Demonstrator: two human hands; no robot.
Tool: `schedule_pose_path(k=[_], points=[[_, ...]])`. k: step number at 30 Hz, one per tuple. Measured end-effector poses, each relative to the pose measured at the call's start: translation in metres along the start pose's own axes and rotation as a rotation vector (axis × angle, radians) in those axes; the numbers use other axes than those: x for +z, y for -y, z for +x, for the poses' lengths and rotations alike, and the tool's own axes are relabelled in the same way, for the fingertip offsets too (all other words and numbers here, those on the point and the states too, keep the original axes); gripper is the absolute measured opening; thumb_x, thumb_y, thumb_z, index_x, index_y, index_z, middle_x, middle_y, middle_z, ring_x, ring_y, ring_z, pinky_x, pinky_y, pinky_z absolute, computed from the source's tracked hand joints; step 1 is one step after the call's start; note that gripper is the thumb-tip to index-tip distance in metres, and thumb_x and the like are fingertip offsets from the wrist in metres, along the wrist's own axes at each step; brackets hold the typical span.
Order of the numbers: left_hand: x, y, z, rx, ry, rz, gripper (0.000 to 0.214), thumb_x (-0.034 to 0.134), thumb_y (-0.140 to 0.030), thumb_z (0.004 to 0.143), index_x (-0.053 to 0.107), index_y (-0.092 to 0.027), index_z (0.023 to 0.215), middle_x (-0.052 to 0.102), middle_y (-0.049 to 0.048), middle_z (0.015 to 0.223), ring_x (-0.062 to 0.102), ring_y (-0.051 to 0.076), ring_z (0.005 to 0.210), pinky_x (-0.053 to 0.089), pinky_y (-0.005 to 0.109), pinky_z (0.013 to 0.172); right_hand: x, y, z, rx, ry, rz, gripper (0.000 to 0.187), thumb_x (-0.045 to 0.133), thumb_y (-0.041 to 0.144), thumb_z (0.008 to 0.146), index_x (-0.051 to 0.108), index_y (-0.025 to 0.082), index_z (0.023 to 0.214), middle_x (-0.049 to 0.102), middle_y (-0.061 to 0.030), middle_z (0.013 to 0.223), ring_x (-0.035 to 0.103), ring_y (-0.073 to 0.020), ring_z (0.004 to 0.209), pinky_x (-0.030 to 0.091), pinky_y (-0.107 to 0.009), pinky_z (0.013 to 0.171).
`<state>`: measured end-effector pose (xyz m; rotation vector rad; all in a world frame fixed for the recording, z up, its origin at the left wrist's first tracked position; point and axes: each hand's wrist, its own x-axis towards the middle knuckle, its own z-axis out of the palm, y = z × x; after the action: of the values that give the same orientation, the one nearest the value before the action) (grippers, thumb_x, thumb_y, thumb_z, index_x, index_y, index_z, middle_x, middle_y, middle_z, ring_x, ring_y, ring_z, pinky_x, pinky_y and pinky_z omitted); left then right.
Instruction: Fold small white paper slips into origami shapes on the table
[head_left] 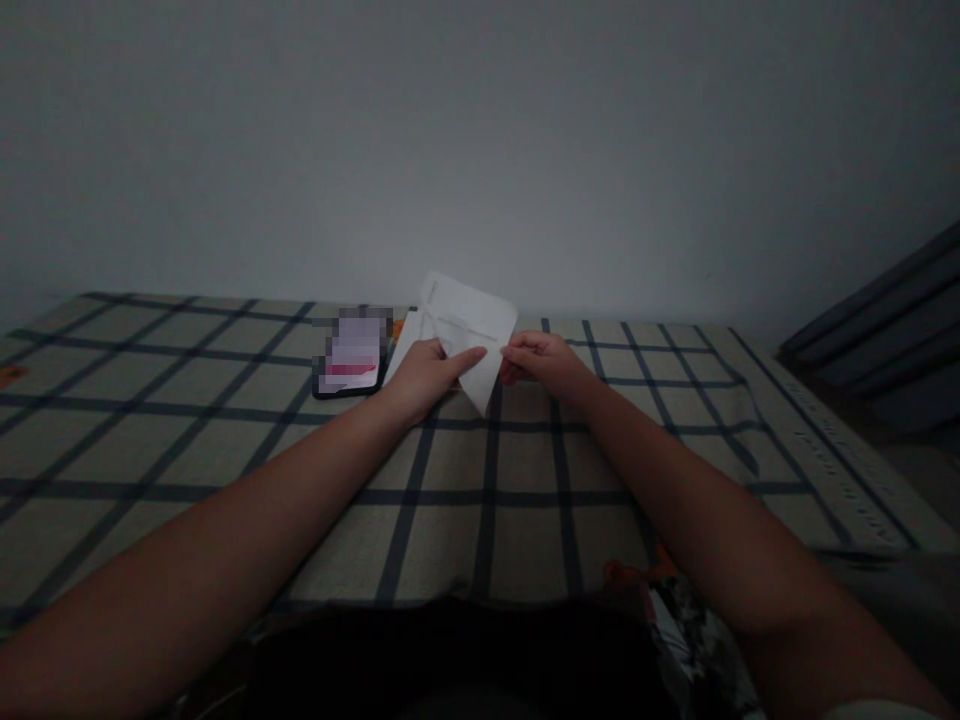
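A white sheet of paper (472, 310), partly folded and with faint print on it, is held up over the table. My left hand (429, 378) grips it at the lower left, thumb across its front. At its right edge, the fingertips of my right hand (541, 360) are pinched together on the paper. Another white paper (406, 350) shows behind my left hand; most of it is hidden. To the left lies a phone (349, 355) with a lit, blurred-out screen.
A checked cloth (525, 470) with dark blue lines covers the table. Behind it rises a plain wall (480, 140). Dark folded fabric (885, 330) stands at the right. Something patterned in black and white (701, 640) lies near the front edge, below my right forearm.
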<state>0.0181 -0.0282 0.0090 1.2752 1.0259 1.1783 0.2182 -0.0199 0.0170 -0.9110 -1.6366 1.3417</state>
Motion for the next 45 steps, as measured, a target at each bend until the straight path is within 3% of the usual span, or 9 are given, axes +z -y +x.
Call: schedule_pose_path(k=[12,21,45], points=[[-0.0045,0.0082,0.0052,-0.008,0.043,0.018,0.041,0.079,-0.043,0.069,0.075,-0.013,0.096,0.075,0.0128,0.094,0.069,0.022,0.072,0.053,0.033,0.068,-0.0008,-0.0040,0.0012,0.013,0.011,0.040,0.027,0.070,0.042,0.080,0.062,0.017,0.082,0.070,-0.0021,0.072,0.067,-0.0124,0.066,0.057,-0.028,0.067],[-0.0039,0.0056,0.0037,0.021,0.045,0.000,0.043,0.081,-0.042,0.067,0.075,-0.013,0.099,0.075,0.0135,0.102,0.070,0.024,0.082,0.054,0.036,0.077,-0.0006,-0.0037,0.0020,0.028,0.013,0.043,0.026,0.070,0.041,0.080,0.062,0.017,0.082,0.070,-0.0033,0.073,0.066,-0.0132,0.066,0.057,-0.030,0.068],[-0.0042,0.0032,0.0016,0.022,0.015,0.075,0.043,0.079,-0.045,0.067,0.075,-0.013,0.096,0.075,0.0135,0.098,0.069,0.024,0.078,0.055,0.034,0.069,0.0018,-0.0009,0.0032,0.050,-0.014,0.038,0.034,0.066,0.051,0.081,0.061,0.018,0.074,0.068,-0.0021,0.068,0.065,-0.0126,0.062,0.055,-0.027,0.062]])
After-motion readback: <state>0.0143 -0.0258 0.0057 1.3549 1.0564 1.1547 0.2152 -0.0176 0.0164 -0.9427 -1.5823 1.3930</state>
